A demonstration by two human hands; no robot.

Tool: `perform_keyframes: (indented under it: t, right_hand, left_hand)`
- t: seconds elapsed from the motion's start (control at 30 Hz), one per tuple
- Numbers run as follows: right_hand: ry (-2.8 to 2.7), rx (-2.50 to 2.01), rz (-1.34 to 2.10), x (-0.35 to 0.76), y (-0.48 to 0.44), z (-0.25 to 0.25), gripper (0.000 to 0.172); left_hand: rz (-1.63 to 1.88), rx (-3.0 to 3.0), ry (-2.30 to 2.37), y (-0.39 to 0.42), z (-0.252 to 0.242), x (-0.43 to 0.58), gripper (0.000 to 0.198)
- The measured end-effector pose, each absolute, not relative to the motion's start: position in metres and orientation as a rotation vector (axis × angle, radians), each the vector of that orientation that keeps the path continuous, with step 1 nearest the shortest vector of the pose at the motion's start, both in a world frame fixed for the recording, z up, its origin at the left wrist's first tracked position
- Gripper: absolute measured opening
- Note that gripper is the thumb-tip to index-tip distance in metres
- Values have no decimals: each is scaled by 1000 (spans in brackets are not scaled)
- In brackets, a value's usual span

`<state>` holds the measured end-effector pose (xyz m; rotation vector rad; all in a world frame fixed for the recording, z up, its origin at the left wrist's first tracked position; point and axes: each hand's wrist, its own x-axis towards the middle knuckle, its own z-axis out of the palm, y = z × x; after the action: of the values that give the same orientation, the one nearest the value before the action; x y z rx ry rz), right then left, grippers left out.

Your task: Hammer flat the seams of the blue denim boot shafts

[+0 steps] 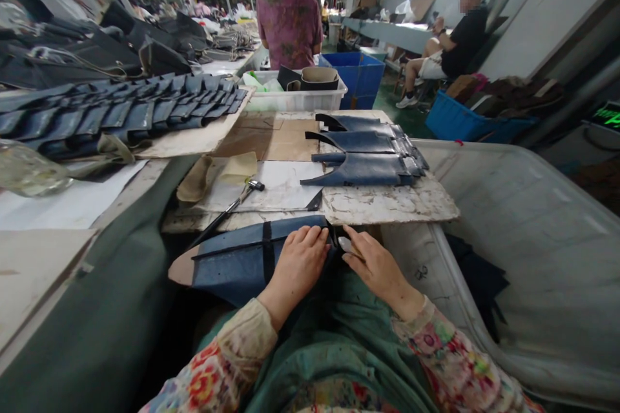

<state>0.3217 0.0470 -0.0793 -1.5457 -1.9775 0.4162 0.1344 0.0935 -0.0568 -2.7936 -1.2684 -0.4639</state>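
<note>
Blue leather piece (227,259), crossed by a black band (268,251), lay at seven o'clock from the view's centre, beside the worktable (416,203). The left hand (299,257) rested over its three-o'clock end, thumb hidden; whether it gripped, I couldn't tell. Just beside, the right hand (380,266) held a small pale-tipped tool (345,245). A hammer (232,206) lay toward eleven o'clock from the piece, cut blue panels (361,169) toward one.
</note>
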Motion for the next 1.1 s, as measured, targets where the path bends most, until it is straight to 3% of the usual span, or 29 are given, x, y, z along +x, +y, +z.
perform_keyframes:
  t: [0.23,1.1]
  right_hand:
    - [-2015,-1538,209,310,63,-58,35]
    - [-2349,-1452,149,214,71,-50,32]
  left_hand:
    - [-491,-2799,-1308,95,-55,133,32]
    - [-580,-2470,-1463,78,-59,47,30]
